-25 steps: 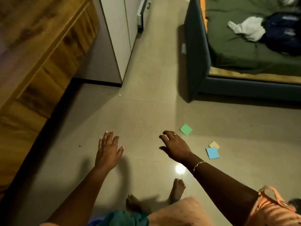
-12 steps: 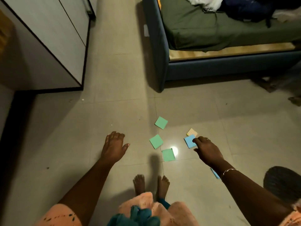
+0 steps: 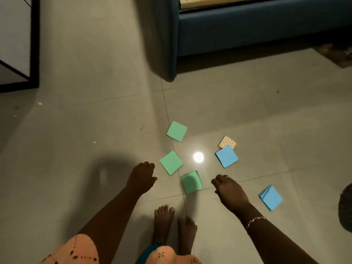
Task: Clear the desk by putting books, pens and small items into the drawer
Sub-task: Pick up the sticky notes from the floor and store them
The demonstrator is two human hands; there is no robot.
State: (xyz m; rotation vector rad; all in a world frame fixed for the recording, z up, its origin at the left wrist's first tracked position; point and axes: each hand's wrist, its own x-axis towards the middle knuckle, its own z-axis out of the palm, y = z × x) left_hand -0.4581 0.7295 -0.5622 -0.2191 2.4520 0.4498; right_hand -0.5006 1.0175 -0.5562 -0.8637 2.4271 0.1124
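Sticky-note pads lie scattered on the tiled floor. Three are green: a far green pad (image 3: pixel 176 131), a middle green pad (image 3: pixel 171 162) and a near green pad (image 3: pixel 191 181). A blue pad (image 3: pixel 226 156) lies beside a yellow pad (image 3: pixel 227 142), and a second blue pad (image 3: pixel 270 197) lies to the right. My left hand (image 3: pixel 141 177) hovers just left of the middle green pad, fingers loosely curled, holding nothing. My right hand (image 3: pixel 229 188) hovers right of the near green pad, also holding nothing.
A blue bed frame (image 3: pixel 247 29) stands at the top right, its corner post (image 3: pixel 169 54) reaching toward the notes. A white cabinet (image 3: pixel 15 40) with black trim stands at the left. My bare feet (image 3: pixel 174 225) are just below the notes. A lamp reflection (image 3: pixel 198 156) shines on the floor.
The view has tilted down and closer to the floor. My right hand has drawn back from the blue pad toward the near green pad. The second blue pad is now in full view.
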